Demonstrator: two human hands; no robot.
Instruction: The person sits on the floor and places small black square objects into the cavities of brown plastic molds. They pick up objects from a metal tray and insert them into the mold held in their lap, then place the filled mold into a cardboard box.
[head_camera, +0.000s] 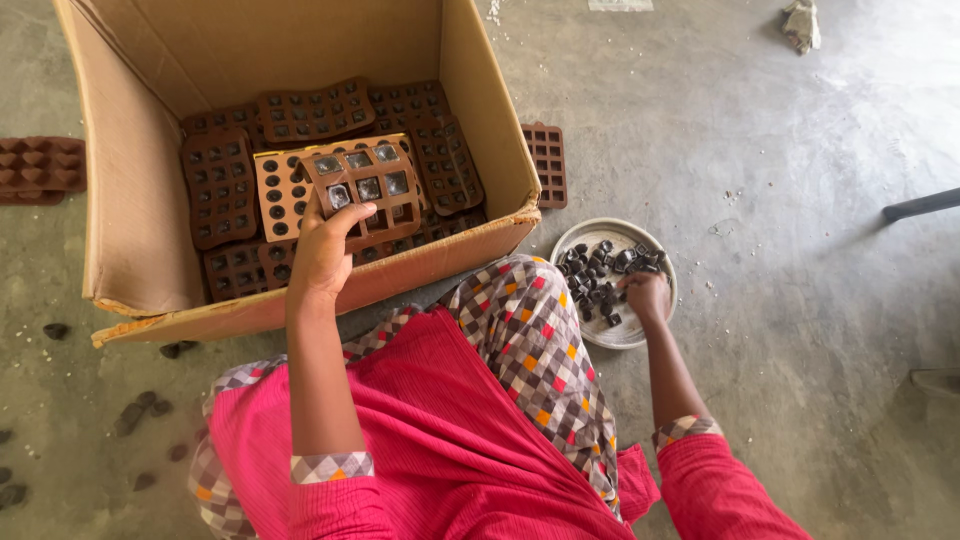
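From the head camera, the left hand (322, 250) is clamped on the lower corner of a brown mould tray (362, 190), thumb on top and fingers beneath, holding it tilted above the open cardboard box (130, 200). The tray looks like thin, flexible silicone: light, likely to sag if gripped at one edge only, so a hold along a side or under the middle would probably steady it best. Several of its square cavities are filled with something shiny. More such trays lie stacked loosely in the box, dull and matte, with a paler orange one (278, 190) among them.

The right hand (647, 295) is closed loosely over small dark pieces (595, 270) in a shallow round metal dish (640, 330) on the concrete floor (800, 250). The pieces look small, hard and smooth, easy to pinch singly. Another tray (547, 165) leans against the outside of the box.
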